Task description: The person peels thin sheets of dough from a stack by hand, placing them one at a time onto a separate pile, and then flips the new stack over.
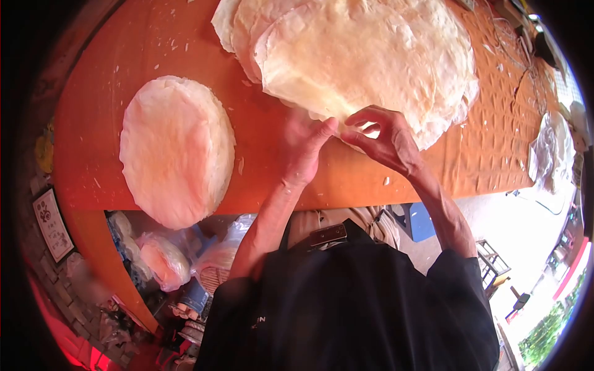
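Note:
A wide pile of thin, pale flatbread sheets [371, 55] lies on the orange table, its edges uneven and overlapping. At the near edge of this pile, my right hand [391, 141] pinches the rim of a sheet between thumb and bent forefinger. My left hand [304, 148] is right beside it at the same rim, thumb pointing toward the right fingertips. Its other fingers are smeared by motion. To the left sits a neat round stack of flatbreads [176, 151], apart from both hands and reaching over the table's front edge.
Crumbs and flakes dot the orange tabletop [266, 179], whose right part looks dimpled. A clear plastic bag [552, 151] hangs at the right end. Bagged goods [164, 260] are below the table at left, near a framed sign [53, 224]. A blue object [422, 221] stands beneath.

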{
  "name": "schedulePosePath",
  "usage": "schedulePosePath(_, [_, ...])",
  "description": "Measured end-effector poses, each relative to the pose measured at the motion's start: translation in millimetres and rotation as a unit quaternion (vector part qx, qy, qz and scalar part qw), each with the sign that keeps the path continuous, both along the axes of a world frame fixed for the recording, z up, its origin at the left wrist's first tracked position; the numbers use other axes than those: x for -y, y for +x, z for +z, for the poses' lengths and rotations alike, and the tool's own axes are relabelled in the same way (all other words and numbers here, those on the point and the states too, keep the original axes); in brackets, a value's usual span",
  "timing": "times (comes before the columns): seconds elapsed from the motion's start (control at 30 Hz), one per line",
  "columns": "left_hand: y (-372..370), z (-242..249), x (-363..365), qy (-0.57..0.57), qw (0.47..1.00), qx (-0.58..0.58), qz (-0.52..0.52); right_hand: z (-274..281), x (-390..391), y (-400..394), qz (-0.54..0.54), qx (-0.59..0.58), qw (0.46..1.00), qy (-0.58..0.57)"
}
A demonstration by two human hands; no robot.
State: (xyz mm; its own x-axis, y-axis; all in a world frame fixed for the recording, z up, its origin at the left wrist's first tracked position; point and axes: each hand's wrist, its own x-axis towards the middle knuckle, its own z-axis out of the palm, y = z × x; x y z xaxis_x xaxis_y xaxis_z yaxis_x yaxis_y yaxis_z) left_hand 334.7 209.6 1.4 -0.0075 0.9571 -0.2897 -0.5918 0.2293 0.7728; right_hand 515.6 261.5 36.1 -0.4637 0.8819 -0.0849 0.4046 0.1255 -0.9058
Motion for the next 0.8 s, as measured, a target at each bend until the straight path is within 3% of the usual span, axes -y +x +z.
schedulePosePath(0.17, [0, 6, 2, 0.012, 1.0, 0.026, 0.0, 3, 2, -7, -0.044, -0.016, 0.999, 0.027])
schedulePosePath(0.27, [4, 7, -1, -0.011, 0.999, 0.049, 0.011, 11, 1, -13, -0.039, 0.059, 0.989, 0.13])
schedulePosePath(0.37, [-3, -34, 7, -0.04, 0.998, -0.045, 0.007, 6, 6, -26, -0.061, 0.151, 0.956, 0.246])
schedulePosePath(0.47, [4, -15, 2, -0.167, 0.977, 0.095, 0.089, -8, 7, -40, -0.064, 0.234, 0.93, 0.276])
schedulePosePath(0.53, [1, -19, 6, -0.172, 0.97, 0.149, 0.08, -11, -3, -36, -0.037, 0.274, 0.925, 0.261])
schedulePosePath(0.57, [-2, -23, 10, -0.176, 0.966, 0.176, 0.076, -15, -17, -27, -0.044, 0.229, 0.93, 0.285])
schedulePosePath(0.63, [-8, -29, 16, -0.153, 0.968, 0.193, 0.056, 21, -51, -3, -0.097, 0.199, 0.93, 0.293])
schedulePosePath(0.7, [-12, -26, 22, -0.125, 0.972, 0.194, 0.049, 66, -92, 36, -0.151, 0.284, 0.904, 0.281])
schedulePosePath(0.8, [-17, -42, 30, -0.145, 0.976, 0.153, 0.046, 113, -139, 87, -0.224, 0.306, 0.873, 0.307])
